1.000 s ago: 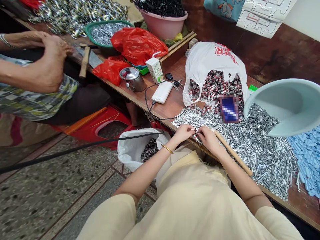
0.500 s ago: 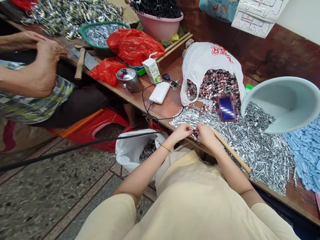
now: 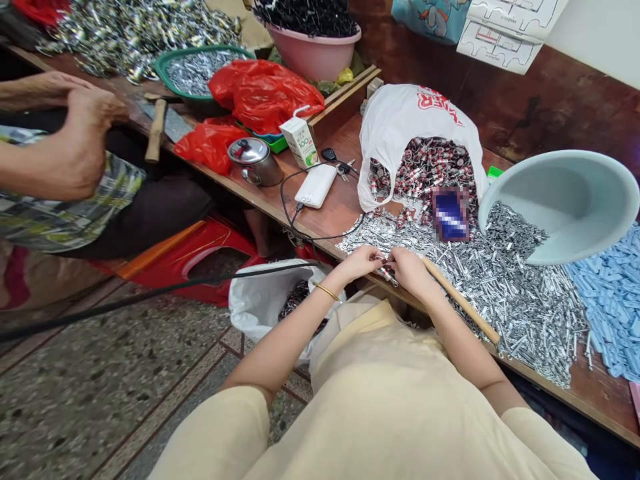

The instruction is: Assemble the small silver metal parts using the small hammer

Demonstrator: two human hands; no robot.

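Note:
At the table's front edge, my left hand (image 3: pixel 364 261) is closed in a pinch on a small red-and-silver metal piece (image 3: pixel 388 274). My right hand (image 3: pixel 404 265) pinches the same piece from the other side, the fingertips of both hands almost touching. Just beyond them lies a spread pile of small silver metal parts (image 3: pixel 520 313). A wooden stick (image 3: pixel 463 301) rests on that pile, right of my right hand. Behind, a white plastic bag (image 3: pixel 383 127) lies open with many red-and-silver pieces (image 3: pixel 425 167) spilling out.
A grey-blue tub (image 3: pixel 585 200) lies tipped at the right beside light blue pieces (image 3: pixel 610 300). Left on the table are a power bank (image 3: pixel 316 186), cable, keys, drink carton (image 3: pixel 300 141) and metal cup (image 3: pixel 256 162). A white sack (image 3: pixel 255 300) stands below. Another person's hands (image 3: pixel 93 100) are at far left.
The whole view has shifted slightly, so things appear a little further left. My hands remain together at the table edge, with the small piece between them.

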